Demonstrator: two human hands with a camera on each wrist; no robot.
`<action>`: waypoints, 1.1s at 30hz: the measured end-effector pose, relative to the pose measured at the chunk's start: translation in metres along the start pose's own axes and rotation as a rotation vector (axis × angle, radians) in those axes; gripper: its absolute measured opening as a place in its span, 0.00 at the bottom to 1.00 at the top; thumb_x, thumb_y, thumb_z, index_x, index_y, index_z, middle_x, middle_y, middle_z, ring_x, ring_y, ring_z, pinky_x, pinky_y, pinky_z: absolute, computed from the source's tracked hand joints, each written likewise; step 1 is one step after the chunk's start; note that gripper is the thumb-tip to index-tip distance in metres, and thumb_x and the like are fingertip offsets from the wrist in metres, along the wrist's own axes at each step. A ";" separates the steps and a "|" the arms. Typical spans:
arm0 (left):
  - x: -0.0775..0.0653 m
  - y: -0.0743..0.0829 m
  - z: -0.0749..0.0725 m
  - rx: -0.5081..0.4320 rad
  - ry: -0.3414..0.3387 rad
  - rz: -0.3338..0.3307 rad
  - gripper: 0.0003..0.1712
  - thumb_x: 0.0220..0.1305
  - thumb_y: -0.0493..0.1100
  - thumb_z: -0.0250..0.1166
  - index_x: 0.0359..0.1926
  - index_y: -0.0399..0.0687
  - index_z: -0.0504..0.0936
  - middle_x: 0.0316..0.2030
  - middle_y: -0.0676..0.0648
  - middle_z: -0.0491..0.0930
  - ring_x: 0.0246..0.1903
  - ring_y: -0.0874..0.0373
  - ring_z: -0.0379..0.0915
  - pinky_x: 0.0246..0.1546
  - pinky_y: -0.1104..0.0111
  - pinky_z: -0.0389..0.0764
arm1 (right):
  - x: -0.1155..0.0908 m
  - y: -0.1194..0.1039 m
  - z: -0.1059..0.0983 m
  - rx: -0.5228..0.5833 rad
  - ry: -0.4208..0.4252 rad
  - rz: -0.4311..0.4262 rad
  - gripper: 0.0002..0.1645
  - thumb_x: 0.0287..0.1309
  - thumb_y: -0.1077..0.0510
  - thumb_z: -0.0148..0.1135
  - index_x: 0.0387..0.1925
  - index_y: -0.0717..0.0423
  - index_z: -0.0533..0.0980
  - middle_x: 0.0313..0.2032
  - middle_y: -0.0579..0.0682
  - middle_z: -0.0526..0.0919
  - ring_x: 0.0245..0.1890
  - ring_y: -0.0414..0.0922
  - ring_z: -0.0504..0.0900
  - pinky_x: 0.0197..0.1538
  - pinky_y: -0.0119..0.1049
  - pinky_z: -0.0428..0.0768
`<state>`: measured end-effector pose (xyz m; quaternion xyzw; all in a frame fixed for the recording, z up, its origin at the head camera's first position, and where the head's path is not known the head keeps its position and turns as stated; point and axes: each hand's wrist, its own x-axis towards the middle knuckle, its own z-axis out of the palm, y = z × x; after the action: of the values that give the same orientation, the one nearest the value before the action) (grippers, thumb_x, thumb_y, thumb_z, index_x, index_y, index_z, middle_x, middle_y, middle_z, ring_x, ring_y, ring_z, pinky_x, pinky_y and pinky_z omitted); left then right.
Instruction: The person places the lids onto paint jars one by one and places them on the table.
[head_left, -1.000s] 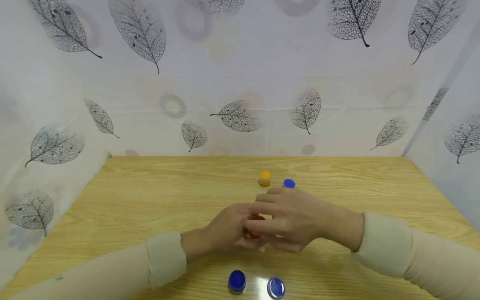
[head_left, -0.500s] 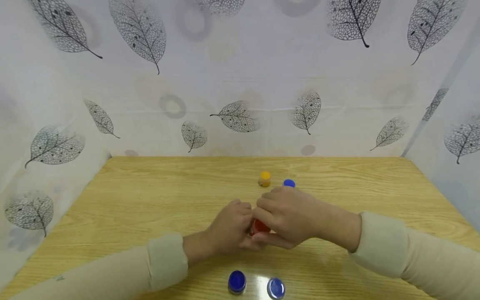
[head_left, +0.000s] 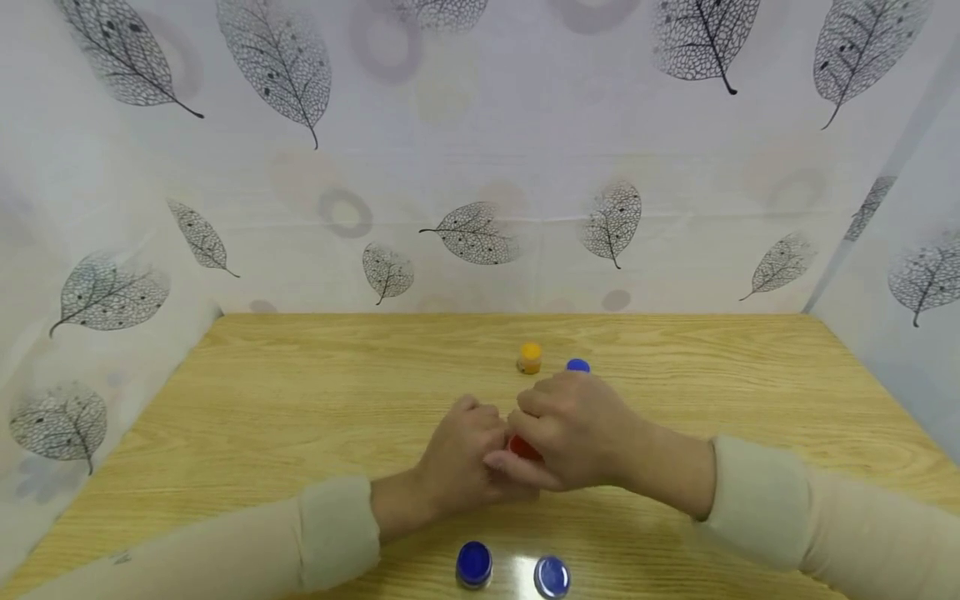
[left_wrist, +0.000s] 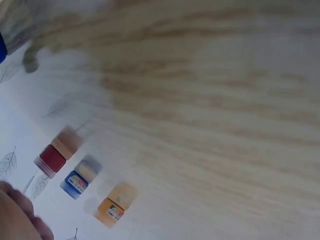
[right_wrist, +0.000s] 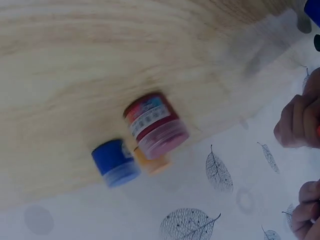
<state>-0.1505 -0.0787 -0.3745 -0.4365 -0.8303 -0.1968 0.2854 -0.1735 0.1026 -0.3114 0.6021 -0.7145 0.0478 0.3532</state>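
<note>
In the head view my left hand (head_left: 463, 458) grips a small red jar (head_left: 525, 448) above the middle of the table. My right hand (head_left: 573, 433) is wrapped over the jar's top from the right, its thumb lying across the near side. Only a bit of red shows between the hands; the rest is covered. At the right edge of the right wrist view, parts of curled fingers (right_wrist: 295, 120) show beside a sliver of red. A few fingers (left_wrist: 25, 215) enter the left wrist view at lower left.
A yellow-orange jar (head_left: 529, 358) and a blue-topped jar (head_left: 578, 366) stand behind the hands. Another, dark red jar (right_wrist: 156, 122) stands near them in the right wrist view. Nearest me are a dark blue jar (head_left: 474, 564) and a round blue piece (head_left: 552, 577), perhaps a lid.
My right hand has turned about the red jar, and its thumb has swung across the near side. The left hand has tilted slightly upward. The things on the table have not moved.
</note>
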 end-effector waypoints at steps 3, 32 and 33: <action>0.002 -0.002 -0.002 -0.182 -0.074 0.021 0.18 0.48 0.55 0.76 0.35 0.51 0.84 0.26 0.58 0.79 0.27 0.69 0.70 0.35 0.78 0.69 | 0.000 0.003 -0.004 -0.003 -0.049 -0.150 0.25 0.72 0.39 0.41 0.25 0.47 0.72 0.19 0.39 0.68 0.17 0.37 0.62 0.22 0.28 0.62; 0.001 -0.011 0.000 -0.235 0.097 0.085 0.14 0.46 0.52 0.68 0.34 0.53 0.82 0.24 0.59 0.81 0.23 0.71 0.69 0.32 0.77 0.61 | 0.002 0.000 -0.012 0.179 -0.189 -0.114 0.22 0.74 0.46 0.45 0.47 0.58 0.76 0.32 0.42 0.79 0.30 0.38 0.74 0.36 0.29 0.76; 0.001 -0.011 0.001 -0.222 0.119 0.091 0.12 0.48 0.53 0.66 0.31 0.53 0.81 0.22 0.59 0.79 0.22 0.71 0.68 0.31 0.76 0.61 | 0.002 -0.001 -0.012 0.176 -0.181 -0.103 0.20 0.74 0.46 0.45 0.45 0.57 0.75 0.31 0.42 0.78 0.29 0.38 0.75 0.36 0.29 0.76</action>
<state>-0.1608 -0.0835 -0.3752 -0.4902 -0.7642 -0.3000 0.2928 -0.1674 0.1066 -0.3015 0.6685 -0.7045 0.0375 0.2353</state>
